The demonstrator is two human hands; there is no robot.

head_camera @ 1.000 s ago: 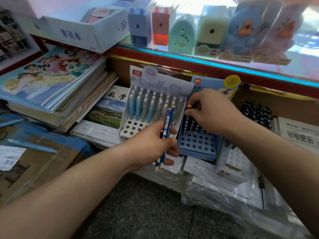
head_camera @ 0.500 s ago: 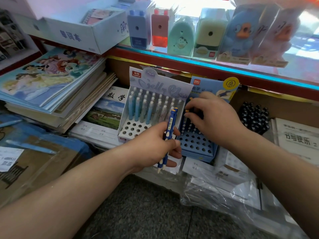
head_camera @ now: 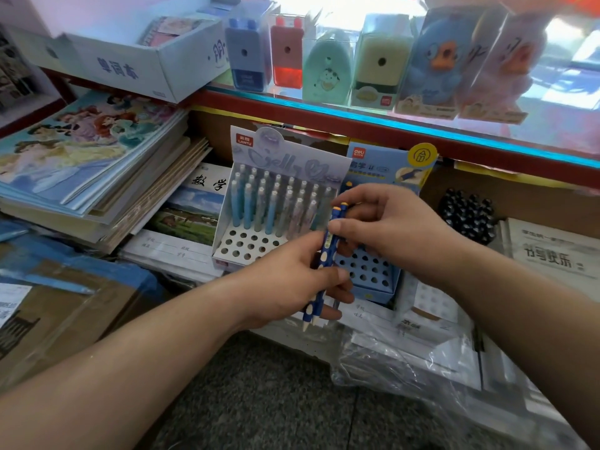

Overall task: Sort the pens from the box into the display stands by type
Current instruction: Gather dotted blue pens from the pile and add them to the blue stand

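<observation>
Closed round the dark blue pens (head_camera: 328,245), the left grip (head_camera: 292,280) holds them just before the blue stand (head_camera: 373,292) while the right grip (head_camera: 393,228) pinches one top, which should slide straight up, then drop plumb into a free hole.

Grips blue pens (head_camera: 327,246) upright in the left hand (head_camera: 292,280), fingers curled round the lower shafts. Pinches their upper ends with the right hand (head_camera: 396,228), thumb pressed in, other fingers loosely bent. Stretches the bare left forearm (head_camera: 130,368) in from lower left, the bare right forearm (head_camera: 519,306) from the right, hands close together.
</observation>
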